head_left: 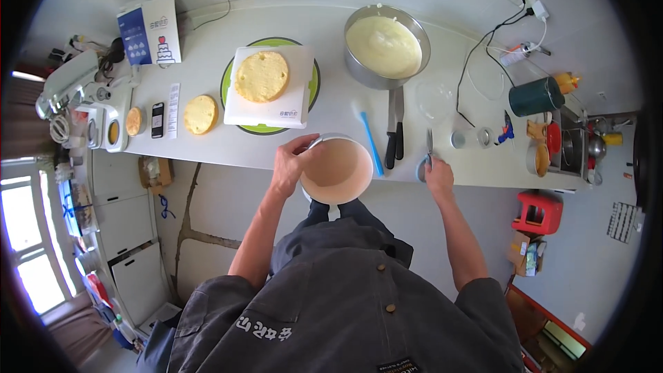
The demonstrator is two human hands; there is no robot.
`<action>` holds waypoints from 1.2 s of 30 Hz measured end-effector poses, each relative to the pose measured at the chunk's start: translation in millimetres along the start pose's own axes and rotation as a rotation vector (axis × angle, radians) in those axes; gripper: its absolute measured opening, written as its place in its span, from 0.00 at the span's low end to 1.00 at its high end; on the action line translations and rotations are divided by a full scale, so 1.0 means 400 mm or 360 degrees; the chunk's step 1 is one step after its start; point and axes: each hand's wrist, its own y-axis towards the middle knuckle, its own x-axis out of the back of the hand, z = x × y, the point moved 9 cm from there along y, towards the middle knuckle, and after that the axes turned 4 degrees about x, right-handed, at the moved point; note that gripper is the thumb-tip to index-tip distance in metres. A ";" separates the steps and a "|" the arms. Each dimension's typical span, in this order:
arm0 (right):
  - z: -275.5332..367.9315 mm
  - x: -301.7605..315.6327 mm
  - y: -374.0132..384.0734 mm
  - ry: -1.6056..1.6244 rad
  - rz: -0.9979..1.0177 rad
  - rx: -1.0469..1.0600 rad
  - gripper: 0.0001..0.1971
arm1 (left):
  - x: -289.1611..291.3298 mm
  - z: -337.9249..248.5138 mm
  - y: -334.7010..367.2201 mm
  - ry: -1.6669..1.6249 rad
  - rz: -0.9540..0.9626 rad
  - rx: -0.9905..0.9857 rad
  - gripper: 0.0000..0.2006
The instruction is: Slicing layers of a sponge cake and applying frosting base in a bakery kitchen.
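At the counter's front edge, my left hand (290, 164) is closed on the rim of a round white bowl (362, 186); its inside looks pinkish-brown. My right hand (439, 178) grips scissors (429, 144) with metal blades and a blue handle loop. Between my hands lie a blue spatula (371, 144) with a pale tip and two black-handled knives (395, 145). Beyond the bowl, a round yellow sponge cake layer (262, 77) rests on a white square board (266, 116), which covers part of a green round turntable (226, 86). A second cake layer (201, 115) lies left of it.
A large metal bowl (353, 68) of pale cream stands at the back. On the left are a phone (158, 120), a smaller round cake (135, 121) and a stand mixer (114, 114). Cables (476, 40), a dark green canister (536, 97) and a sink (570, 152) are on the right.
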 end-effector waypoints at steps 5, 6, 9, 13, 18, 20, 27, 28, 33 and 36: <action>0.376 0.168 -0.008 0.1211 0.0201 0.0519 0.12 | 0.008 -0.043 -0.022 -0.0079 -0.0110 -0.0085 0.29; 0.476 0.231 -0.027 0.1312 0.0242 0.0721 0.12 | 0.006 -0.054 -0.023 -0.0082 -0.0132 -0.0093 0.29; 0.681 0.350 -0.066 0.1097 0.0253 0.1344 0.12 | -0.009 -0.093 -0.034 0.0008 -0.0114 -0.0101 0.27; 0.791 0.391 -0.122 0.0666 0.0104 0.1934 0.06 | -0.016 -0.151 -0.066 0.0177 -0.0101 -0.0175 0.22; 0.827 0.395 -0.138 0.0698 0.0186 0.2057 0.08 | 0.009 -0.158 -0.117 0.0099 -0.0182 -0.0159 0.21; 0.824 0.414 -0.110 0.1047 0.0237 0.1840 0.10 | 0.013 -0.183 -0.146 -0.0021 -0.0237 -0.0394 0.22; 0.825 0.423 -0.117 0.1581 0.0503 0.1296 0.13 | 0.045 -0.193 -0.222 -0.0202 -0.0438 -0.0634 0.30; 0.832 0.432 -0.123 0.1572 0.0493 0.1297 0.13 | 0.056 -0.199 -0.235 -0.0252 -0.0470 -0.0686 0.32; 0.827 0.376 -0.109 0.2131 0.0542 0.0619 0.13 | 0.121 -0.224 -0.286 -0.0341 -0.0668 -0.0952 0.30; 0.782 0.312 -0.068 0.2409 0.0359 0.0188 0.12 | 0.307 -0.060 -0.249 -0.2183 0.0179 -0.1374 0.25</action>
